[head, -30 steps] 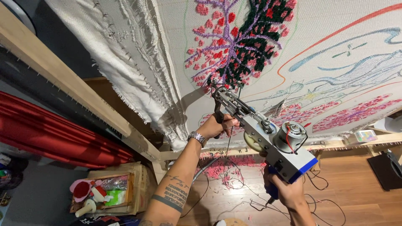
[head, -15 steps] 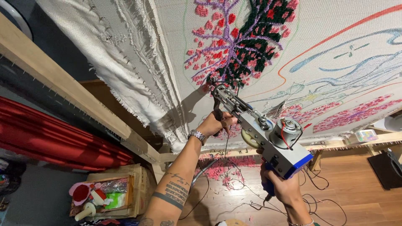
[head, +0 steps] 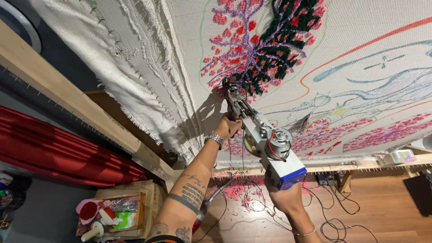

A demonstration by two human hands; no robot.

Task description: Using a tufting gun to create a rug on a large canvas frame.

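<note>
Pressure should be kept even while the silver-and-blue tufting gun [head: 263, 139], gripped by the left hand [head: 228, 127] at its front handle and the right hand [head: 284, 198] beneath, is held square against the stretched white backing cloth [head: 189, 58] beside the pink-and-black tufted tree [head: 261, 45].

Tufting gun [head: 263, 139] at centre, tip touching stretched cloth [head: 189, 49] at 12 o'clock. Left hand [head: 228, 127] on gun's front handle, 9 o'clock of gun body. Right hand [head: 284, 198] under gun's rear, 6 o'clock. Wooden frame beam [head: 67, 105] at 9 o'clock of cloth. Wooden crate [head: 135, 209] at 7 o'clock, on floor. Cables [head: 333, 216] on floor at 5 o'clock.
</note>
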